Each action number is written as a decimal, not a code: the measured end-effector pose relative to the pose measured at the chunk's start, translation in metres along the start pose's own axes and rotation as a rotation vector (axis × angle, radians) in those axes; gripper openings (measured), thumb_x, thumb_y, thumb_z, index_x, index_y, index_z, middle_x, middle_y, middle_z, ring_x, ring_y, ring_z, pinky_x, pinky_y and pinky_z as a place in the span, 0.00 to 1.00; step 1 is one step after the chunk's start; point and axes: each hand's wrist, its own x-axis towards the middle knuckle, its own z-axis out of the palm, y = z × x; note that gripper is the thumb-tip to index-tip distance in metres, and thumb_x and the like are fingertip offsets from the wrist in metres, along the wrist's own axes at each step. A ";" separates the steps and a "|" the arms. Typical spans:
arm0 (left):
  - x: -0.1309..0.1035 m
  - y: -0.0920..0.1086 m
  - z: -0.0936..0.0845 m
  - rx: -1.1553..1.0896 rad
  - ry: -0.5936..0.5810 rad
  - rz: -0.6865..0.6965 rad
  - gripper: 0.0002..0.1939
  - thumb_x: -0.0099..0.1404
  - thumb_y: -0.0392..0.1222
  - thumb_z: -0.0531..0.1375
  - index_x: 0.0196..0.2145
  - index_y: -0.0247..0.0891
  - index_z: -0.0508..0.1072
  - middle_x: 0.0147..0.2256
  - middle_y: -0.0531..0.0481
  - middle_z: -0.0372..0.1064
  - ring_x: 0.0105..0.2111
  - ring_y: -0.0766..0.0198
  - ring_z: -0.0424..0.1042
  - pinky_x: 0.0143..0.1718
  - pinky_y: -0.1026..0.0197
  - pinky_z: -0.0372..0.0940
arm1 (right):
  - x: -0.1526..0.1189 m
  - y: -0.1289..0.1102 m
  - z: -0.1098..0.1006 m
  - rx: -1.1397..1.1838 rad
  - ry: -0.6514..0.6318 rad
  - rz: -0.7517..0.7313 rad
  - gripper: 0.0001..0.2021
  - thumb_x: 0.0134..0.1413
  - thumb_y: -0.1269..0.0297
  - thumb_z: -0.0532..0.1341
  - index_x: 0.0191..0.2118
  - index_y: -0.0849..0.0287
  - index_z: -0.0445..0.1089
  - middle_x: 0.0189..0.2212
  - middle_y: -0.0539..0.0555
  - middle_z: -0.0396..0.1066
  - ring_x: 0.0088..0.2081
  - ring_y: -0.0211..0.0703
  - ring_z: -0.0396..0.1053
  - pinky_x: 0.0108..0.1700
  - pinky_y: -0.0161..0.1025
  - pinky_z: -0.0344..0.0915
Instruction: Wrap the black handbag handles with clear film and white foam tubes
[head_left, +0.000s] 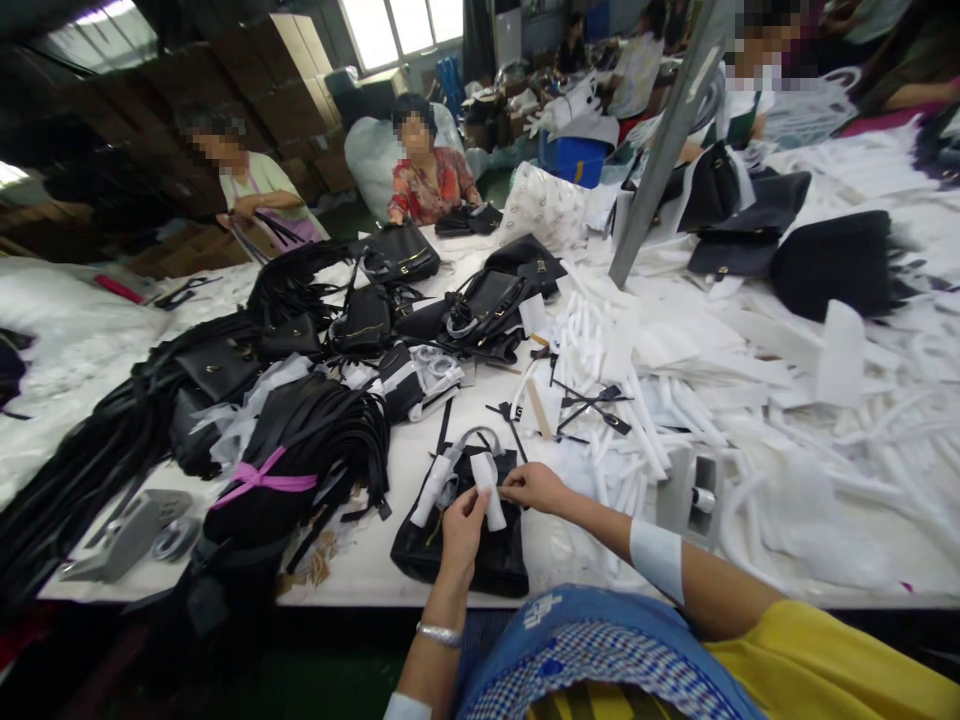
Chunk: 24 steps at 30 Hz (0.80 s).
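A black handbag (461,562) lies on the table straight in front of me. Thumb and fingers of my left hand (463,518) pinch a white foam wrap (489,482) that stands over the bag. My right hand (537,488) is closed in a pinch just right of this wrap, at the bag's upper edge; what is between its fingertips is too small to name. A second white wrap (430,492) covers another part to the left of my left hand. Behind both, a handle (480,434) in clear plastic arches up.
Black straps tied with a pink ribbon (264,480) are heaped at left, near a grey tape dispenser (127,535). White foam tubes (637,420) and sheets cover the right side. A slanted metal post (660,150) rises from the table. Several people work beyond.
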 end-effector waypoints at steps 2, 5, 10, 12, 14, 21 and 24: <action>0.000 0.001 0.004 -0.009 -0.001 0.008 0.23 0.53 0.51 0.65 0.42 0.31 0.77 0.43 0.40 0.76 0.44 0.51 0.73 0.47 0.54 0.65 | 0.004 0.002 0.003 0.076 -0.013 -0.009 0.08 0.47 0.63 0.60 0.26 0.58 0.77 0.19 0.48 0.73 0.20 0.36 0.67 0.25 0.31 0.60; 0.001 0.002 0.005 -0.016 0.014 0.031 0.23 0.54 0.51 0.65 0.42 0.31 0.77 0.41 0.40 0.76 0.43 0.51 0.73 0.47 0.53 0.65 | 0.007 0.002 0.006 0.123 -0.043 -0.021 0.09 0.47 0.65 0.59 0.29 0.58 0.77 0.20 0.48 0.74 0.21 0.36 0.68 0.26 0.31 0.62; -0.001 0.002 0.003 -0.017 0.049 0.004 0.22 0.53 0.51 0.65 0.41 0.31 0.77 0.41 0.39 0.76 0.44 0.50 0.73 0.49 0.52 0.64 | -0.001 0.011 0.000 0.306 -0.205 0.012 0.17 0.40 0.70 0.62 0.40 0.58 0.77 0.24 0.48 0.76 0.24 0.38 0.70 0.27 0.30 0.63; -0.002 0.003 0.004 -0.010 0.053 -0.001 0.23 0.53 0.51 0.65 0.41 0.31 0.77 0.41 0.40 0.76 0.44 0.50 0.73 0.49 0.51 0.64 | -0.004 0.017 -0.004 0.347 -0.221 0.082 0.15 0.37 0.71 0.62 0.37 0.58 0.77 0.24 0.49 0.77 0.25 0.39 0.71 0.27 0.31 0.64; -0.002 0.003 0.005 -0.009 0.058 -0.005 0.23 0.53 0.51 0.65 0.41 0.31 0.77 0.41 0.40 0.76 0.44 0.50 0.72 0.49 0.52 0.64 | -0.007 0.022 -0.006 0.311 -0.177 0.141 0.11 0.36 0.70 0.63 0.31 0.58 0.78 0.22 0.49 0.76 0.26 0.41 0.72 0.27 0.31 0.64; -0.001 0.002 0.009 0.002 0.048 -0.027 0.23 0.54 0.50 0.64 0.43 0.31 0.76 0.43 0.40 0.75 0.44 0.51 0.72 0.49 0.52 0.64 | -0.008 0.029 -0.003 0.330 -0.122 0.148 0.08 0.38 0.67 0.63 0.29 0.59 0.77 0.21 0.49 0.76 0.25 0.41 0.71 0.27 0.32 0.64; 0.001 0.000 0.012 0.006 0.032 -0.025 0.22 0.55 0.49 0.64 0.43 0.30 0.76 0.43 0.40 0.75 0.45 0.51 0.72 0.50 0.52 0.63 | 0.002 0.025 0.000 0.321 -0.095 0.042 0.09 0.42 0.63 0.62 0.29 0.60 0.77 0.21 0.49 0.74 0.26 0.40 0.70 0.29 0.32 0.63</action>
